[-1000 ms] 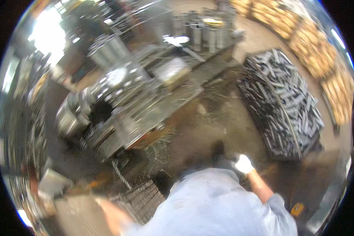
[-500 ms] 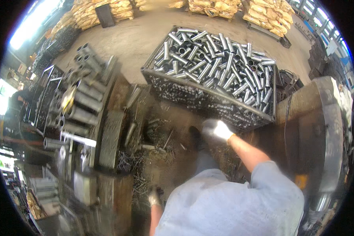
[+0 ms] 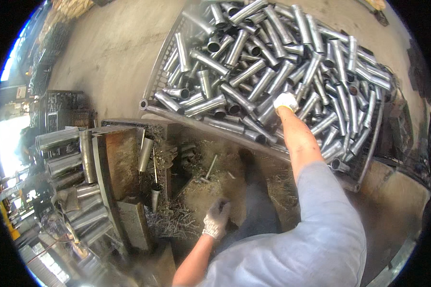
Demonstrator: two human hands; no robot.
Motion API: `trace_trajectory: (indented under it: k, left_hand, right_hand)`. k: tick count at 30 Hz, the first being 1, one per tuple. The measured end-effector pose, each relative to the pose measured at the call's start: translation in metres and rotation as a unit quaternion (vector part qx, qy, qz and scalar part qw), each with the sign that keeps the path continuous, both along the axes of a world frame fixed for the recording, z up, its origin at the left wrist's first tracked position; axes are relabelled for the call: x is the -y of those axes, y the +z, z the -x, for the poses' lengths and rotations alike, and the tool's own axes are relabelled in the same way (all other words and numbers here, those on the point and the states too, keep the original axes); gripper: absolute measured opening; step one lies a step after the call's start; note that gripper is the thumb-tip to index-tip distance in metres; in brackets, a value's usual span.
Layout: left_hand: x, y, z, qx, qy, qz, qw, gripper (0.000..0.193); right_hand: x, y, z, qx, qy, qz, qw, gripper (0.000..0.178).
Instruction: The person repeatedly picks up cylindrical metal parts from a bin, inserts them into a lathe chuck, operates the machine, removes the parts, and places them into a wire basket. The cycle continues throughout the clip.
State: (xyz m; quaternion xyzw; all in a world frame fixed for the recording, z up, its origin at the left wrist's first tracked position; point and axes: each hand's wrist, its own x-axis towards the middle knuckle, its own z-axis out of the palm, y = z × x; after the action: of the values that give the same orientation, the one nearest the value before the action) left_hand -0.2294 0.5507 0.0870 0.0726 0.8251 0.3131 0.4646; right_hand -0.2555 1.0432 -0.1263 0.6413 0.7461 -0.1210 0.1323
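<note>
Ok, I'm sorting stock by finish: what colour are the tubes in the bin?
The tubes are shiny silver-grey; the head view shows them best.

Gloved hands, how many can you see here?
2: the left hand is low, above the floor; the right hand is at the metal tubes in the bin. Any others might be hidden.

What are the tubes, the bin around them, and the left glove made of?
Tubes: probably bare steel, smooth and shiny, judging by bright streaky reflections.
Bin: likely metal too, duller and darker, with a perforated side.
Left glove: whitish, apparently knitted fabric, given its bumpy cuff; cotton or synthetic, I can't tell.
</note>
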Motion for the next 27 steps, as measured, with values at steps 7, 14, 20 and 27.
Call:
trace_trajectory:
  k: [7,14,20,27]
  left_hand:
    - [-0.048,0.012,0.036,0.02,-0.018,0.025,0.999,0.031]
    - [-0.174,0.029,0.112,-0.329,-0.266,-0.095,0.901,0.072]
    - [-0.22,0.048,0.187,-0.355,-0.445,-0.111,0.815,0.063]
    - [-0.014,0.08,0.139,-0.165,-0.098,0.003,0.981,0.077]
  right_hand:
    - [-0.052,-0.012,-0.001,0.038,0.063,0.168,0.983,0.045]
    - [-0.014,0.183,-0.066,-0.284,-0.204,0.576,0.739,0.05]
    - [0.061,0.158,-0.049,-0.311,-0.001,0.531,0.788,0.058]
    - [0.076,-0.08,-0.026,-0.034,0.256,0.391,0.883,0.07]
